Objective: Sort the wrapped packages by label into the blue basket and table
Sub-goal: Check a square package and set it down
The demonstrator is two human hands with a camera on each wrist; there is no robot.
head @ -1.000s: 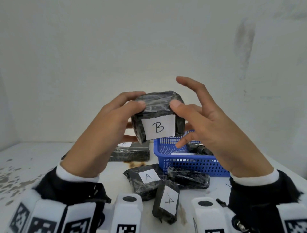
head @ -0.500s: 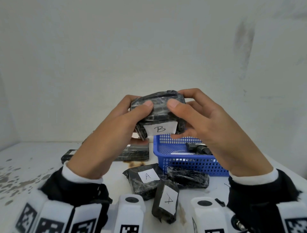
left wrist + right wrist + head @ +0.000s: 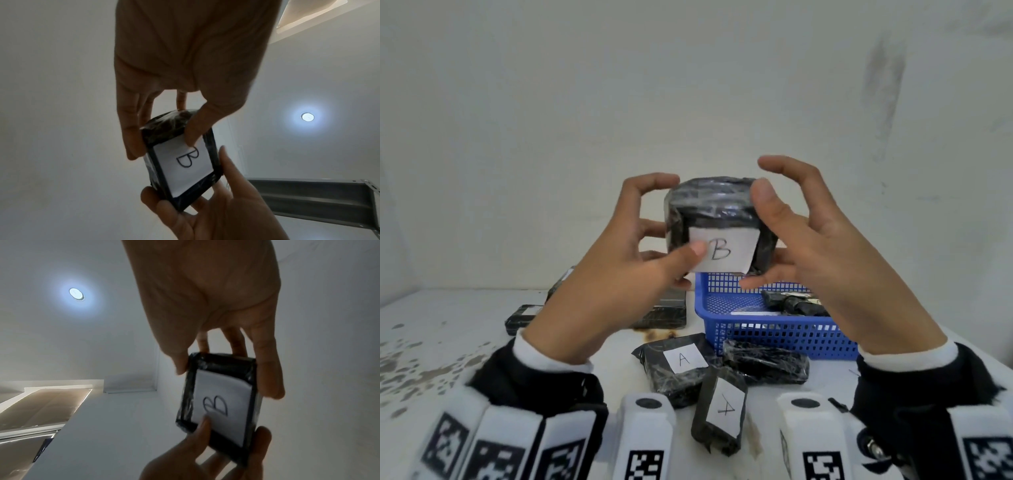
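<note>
Both hands held a black, film-wrapped package with a white paper label marked B [image 3: 717,219] up in the air, above and just behind the far left corner of the blue plastic mesh basket [image 3: 774,330]. The left hand [image 3: 619,270] gripped it from the left, thumb pressed on the label's edge and fingers curled round the back; the index finger arched over the top without clearly touching. The right hand [image 3: 822,250] pinched it from the right, thumb on the upper front edge and lower fingers under its base, while its index finger stood raised clear of the wrap. So each grip was clasped on that package, though how the back fingers lay was hidden behind it.

Inside the basket lay a dark wrapped bundle [image 3: 792,301], half covered by the right hand, and a pale strip beside it that I could not make out. In front of the basket, on the white speckled surface [image 3: 431,342], rested a black wrapped package labelled A [image 3: 678,366], a narrower black package with a white label [image 3: 720,411] touching it, its mark hard to read, and a black wrapped package showing no label [image 3: 765,365] against the basket's front wall. Left of the basket, flat black wrapped packages [image 3: 664,310] sat mostly hidden behind the left hand.

From the left wrist view the package [image 3: 180,164] filled the fingers [image 3: 131,133]; the right wrist view showed it [image 3: 220,404] blurred.
</note>
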